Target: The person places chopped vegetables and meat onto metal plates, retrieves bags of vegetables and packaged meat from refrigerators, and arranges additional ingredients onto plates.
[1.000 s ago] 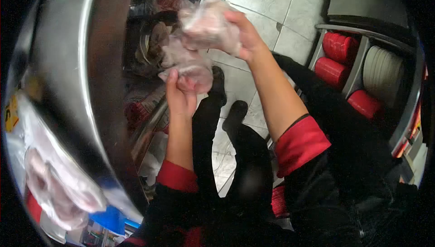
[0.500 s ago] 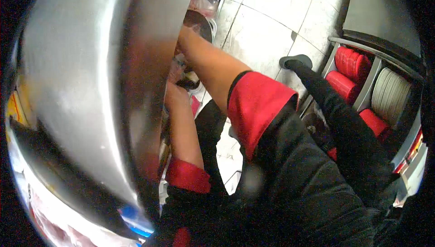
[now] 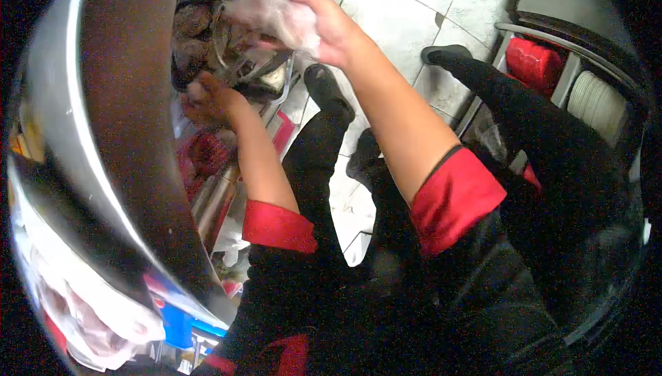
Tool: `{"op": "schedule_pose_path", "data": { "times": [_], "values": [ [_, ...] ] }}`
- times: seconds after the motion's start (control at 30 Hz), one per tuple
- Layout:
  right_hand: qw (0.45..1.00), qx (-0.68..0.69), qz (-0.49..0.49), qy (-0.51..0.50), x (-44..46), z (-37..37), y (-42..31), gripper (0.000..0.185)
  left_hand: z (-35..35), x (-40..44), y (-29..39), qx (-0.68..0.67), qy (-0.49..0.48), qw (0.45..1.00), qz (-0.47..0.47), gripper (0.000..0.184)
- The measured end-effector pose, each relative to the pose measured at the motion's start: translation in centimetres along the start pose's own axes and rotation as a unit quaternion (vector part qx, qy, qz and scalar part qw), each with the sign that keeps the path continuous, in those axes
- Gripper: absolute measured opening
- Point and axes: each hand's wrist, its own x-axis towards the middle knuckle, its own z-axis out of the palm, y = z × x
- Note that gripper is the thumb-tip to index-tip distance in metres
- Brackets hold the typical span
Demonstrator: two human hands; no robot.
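My right hand (image 3: 327,27) is closed around a clear plastic bag (image 3: 272,7) with whitish contents I cannot make out. It holds the bag above a crowded storage space under the steel counter. Lower and to the left, my left hand (image 3: 219,103) reaches in among the packed items, its fingers curled and partly in shadow around something pale. Dark rounded items in plastic (image 3: 193,21) lie beyond that hand. A red netted bundle (image 3: 207,155) sits just below it.
The steel counter edge (image 3: 131,100) overhangs on the left. At right, a rack holds red plates (image 3: 532,62) and white plates (image 3: 598,103). Black-clad legs and a dark shoe (image 3: 448,55) stand on the tiled floor (image 3: 393,3). A white plastic bag (image 3: 96,307) lies at lower left.
Both hands were largely hidden behind the counter edge. My right hand has come out and up with the plastic bag; the view has shifted, showing more of the storage space.
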Motion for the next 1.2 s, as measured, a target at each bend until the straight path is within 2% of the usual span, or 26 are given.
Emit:
{"op": "schedule_pose_path", "data": {
  "times": [0.03,0.1,0.13,0.2,0.23,0.27,0.3,0.33,0.4,0.43,0.47,0.5,0.53,0.57,0.6,0.67,0.73,0.8,0.87,0.93,1.0,1.07,1.1,1.13,1.17,1.2],
  "values": [
    [1.0,-0.006,-0.005,0.0,-1.9,-0.5,-1.4,0.049,1.7,3.3,-6.2,0.144,-0.046,0.98,0.127,0.058],
    [0.998,-0.026,-0.012,0.049,-5.5,-1.1,-2.6,0.052,5.1,9.7,-18.6,0.415,-0.009,0.814,0.407,0.058],
    [0.998,-0.03,-0.017,0.044,-7.2,-1.0,-3.3,0.052,4.7,9.5,-17.2,0.409,-0.005,0.816,0.41,0.058],
    [0.995,0.021,-0.027,0.094,-10.5,-0.8,-4.1,0.053,4.2,9.3,-15.3,0.219,-0.151,0.936,0.231,0.06],
    [0.995,0.017,-0.032,0.091,-12.1,-0.4,-4.3,0.053,4.7,9.7,-16.0,0.212,-0.151,0.937,0.234,0.06],
    [0.992,0.029,-0.032,0.117,-13.9,0.2,-4.4,0.053,6.2,11.7,-20.0,0.222,-0.067,0.919,0.318,0.06],
    [0.988,0.043,-0.03,0.143,-15.7,0.5,-4.2,0.052,5.6,10.5,-17.9,0.231,0.019,0.888,0.396,0.06],
    [0.989,0.04,-0.035,0.139,-17.3,0.8,-3.9,0.052,4.9,8.8,-16.1,0.182,-0.012,0.927,0.327,0.059],
    [0.987,0.023,-0.008,0.16,-20.5,0.7,-3.2,0.051,0.6,0.5,-3.5,0.075,-0.045,0.98,0.177,0.058],
    [0.987,0.019,-0.011,0.157,-22.0,0.9,-3.2,0.051,1.4,1.4,-5.5,0.068,-0.044,0.981,0.177,0.058],
    [0.986,0.031,-0.001,0.166,-23.3,1.2,-3.0,0.05,2.9,3.9,-10.2,0.157,-0.063,0.962,0.213,0.053],
    [0.984,0.044,0.006,0.173,-24.7,1.7,-3.0,0.049,3.9,5.1,-11.9,0.242,-0.079,0.934,0.25,0.049],
    [0.981,0.033,0.012,0.189,-25.8,2.5,-3.1,0.048,2.4,3.1,-8.4,0.534,-0.128,0.777,0.308,0.045],
    [0.979,0.02,0.018,0.203,-26.7,3.1,-3.4,0.048,0.5,0.9,-4.8,0.764,-0.159,0.533,0.326,0.043],
    [0.981,0.017,0.032,0.191,-27.5,2.7,-3.4,0.044,0.1,0.4,-3.4,0.756,-0.155,0.546,0.327,0.043],
    [0.984,0.005,0.036,0.172,-28.4,3.8,-4.0,0.045,0.3,0.0,-1.3,0.496,-0.193,0.814,0.233,0.043],
    [0.98,0.001,0.049,0.195,-29.4,4.6,-4.4,0.048,0.4,-0.1,-0.1,0.168,-0.209,0.957,0.105,0.044],
    [0.98,0.006,0.063,0.187,-30.7,4.0,-4.0,0.048,0.4,-0.3,-0.3,-0.177,-0.2,0.963,-0.041,0.046],
    [0.982,0.005,0.06,0.18,-31.8,4.3,-3.7,0.05,1.7,0.6,-0.7,-0.222,-0.192,0.954,-0.069,0.044],
    [0.978,-0.001,0.082,0.193,-32.5,4.2,-3.1,0.052,2.9,1.5,-2.0,-0.105,-0.2,0.974,-0.032,0.042],
    [0.973,-0.014,0.102,0.206,-32.4,4.4,-3.0,0.055,3.2,1.7,-3.4,0.113,-0.206,0.971,0.044,0.04],
    [0.973,-0.01,0.098,0.208,-31.4,6.4,-4.1,0.053,2.9,0.4,-5.3,0.357,-0.189,0.905,0.137,0.038],
    [0.973,-0.002,0.09,0.214,-30.5,7.7,-4.9,0.05,2.8,-0.9,-6.5,0.397,-0.177,0.884,0.174,0.038],
    [0.976,-0.01,0.078,0.204,-29.3,8.8,-6.0,0.05,-1.4,-5.7,1.6,0.421,-0.239,0.857,0.176,0.036],
    [0.977,-0.022,0.076,0.199,-27.8,10.3,-7.7,0.05,1.9,-5.8,-6.9,0.141,-0.064,0.905,0.396,0.033],
    [0.97,-0.033,0.043,0.235,-26.0,12.1,-9.5,0.048,-1.3,-12.4,-0.3,0.008,-0.224,0.943,0.246,0.033]
  ]
}}
